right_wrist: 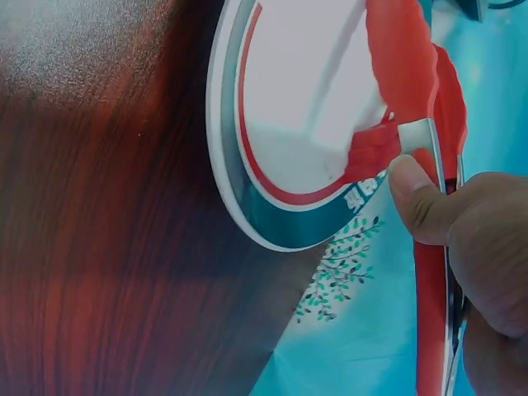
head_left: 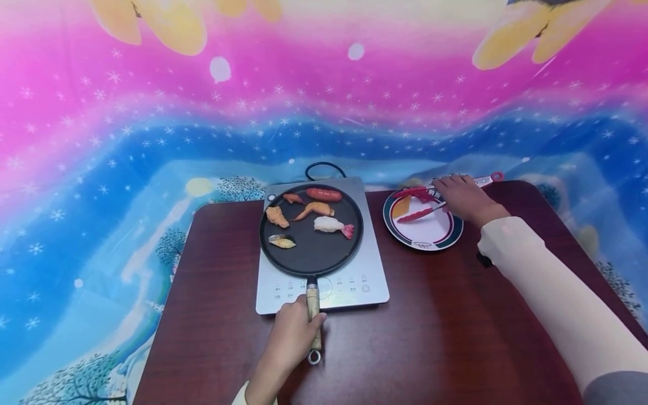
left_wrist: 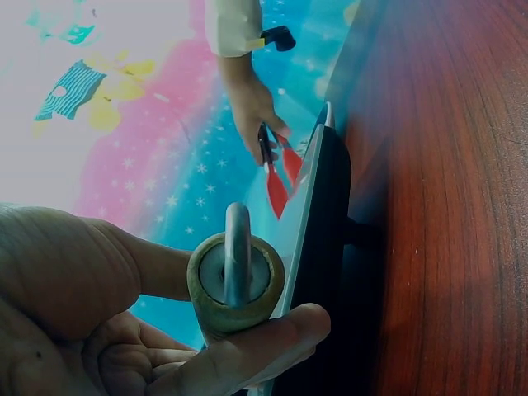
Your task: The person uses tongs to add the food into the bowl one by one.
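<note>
Here, tongs (head_left: 421,214) inside right grip (head_left: 464,198)

Pink-blue snowflake backdrop (head_left: 324,121); dark reddish table (head_left: 430,337).

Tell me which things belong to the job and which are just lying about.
Apparently in use:
pale-handled round black pan, in the left hand
red-tipped metal tongs, in the right hand
flat silver cooktop
green-rimmed round white plate
small multicoloured food pieces

Apparently just around:
thin black cable
blue and pink cloth
</note>
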Motion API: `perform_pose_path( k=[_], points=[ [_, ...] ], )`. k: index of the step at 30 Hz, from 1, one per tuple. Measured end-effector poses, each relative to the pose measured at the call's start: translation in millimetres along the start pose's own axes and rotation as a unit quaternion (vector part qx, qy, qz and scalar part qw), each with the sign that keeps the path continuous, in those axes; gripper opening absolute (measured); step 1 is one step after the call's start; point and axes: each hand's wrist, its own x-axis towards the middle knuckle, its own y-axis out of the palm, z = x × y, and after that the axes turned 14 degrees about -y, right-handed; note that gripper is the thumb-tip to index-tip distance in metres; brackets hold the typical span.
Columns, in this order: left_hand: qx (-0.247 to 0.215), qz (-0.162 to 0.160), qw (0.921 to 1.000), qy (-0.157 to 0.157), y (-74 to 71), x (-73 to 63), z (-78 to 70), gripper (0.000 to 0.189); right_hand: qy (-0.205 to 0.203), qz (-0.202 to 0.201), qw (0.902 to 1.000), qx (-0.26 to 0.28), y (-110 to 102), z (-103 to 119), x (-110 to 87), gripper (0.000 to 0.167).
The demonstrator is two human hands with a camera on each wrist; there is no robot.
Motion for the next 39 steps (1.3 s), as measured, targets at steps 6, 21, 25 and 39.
perform_pose_path(
  k=[6,21,25,39],
  points=[
    [-0.002,-0.001,1.0,0.005,0.9,0.3,0.8,0.032,0.025,0.006,0.9992,0.032,9,-4,0.6,0.073],
    [0.007,-0.011,0.9998,0.012,-1.7,-0.6,0.4,0.033,0.038,-0.029,0.9987,-0.02,20,9,-9.0,0.057],
    [0.007,-0.009,0.9999,0.012,-0.8,-0.2,0.9,0.034,0.048,-0.029,0.9984,-0.007,21,12,-12.2,0.056],
    [-0.002,-0.01,0.9998,0.018,-0.2,-0.4,1.6,0.033,0.069,-0.03,0.996,0.049,27,12,-20.9,0.067]
  ],
)
